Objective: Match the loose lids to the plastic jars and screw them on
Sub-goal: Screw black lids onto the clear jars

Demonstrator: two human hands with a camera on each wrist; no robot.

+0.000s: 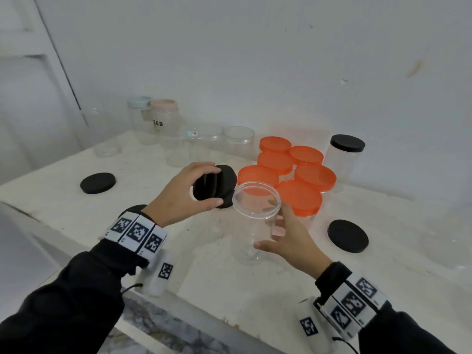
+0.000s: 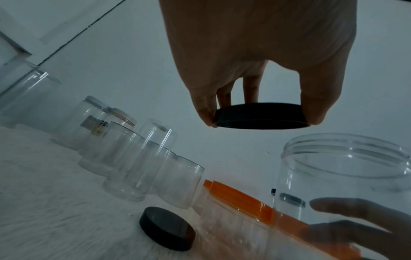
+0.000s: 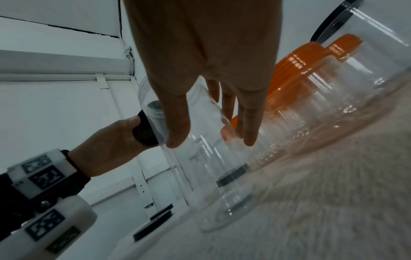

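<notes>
My left hand (image 1: 204, 186) grips a black lid (image 1: 222, 180) by its rim, thumb on one side and fingers on the other. It hangs in the air, rim down (image 2: 260, 117), just left of and above the mouth of an open clear jar (image 1: 255, 215). The jar stands upright on the white table (image 1: 178, 264). My right hand (image 1: 270, 226) is open around the jar's lower body, thumb in front and straight fingers behind; whether they touch it I cannot tell. The jar's threaded neck (image 2: 333, 149) is bare.
Several orange-lidded jars (image 1: 301, 169) crowd right behind the open jar, with a black-lidded jar (image 1: 346, 154) beyond. Open clear jars (image 1: 204, 141) and two pastel-lidded ones (image 1: 158, 116) line the back. Loose black lids lie left (image 1: 97, 182), right (image 1: 347, 235) and under my left hand (image 2: 166, 228).
</notes>
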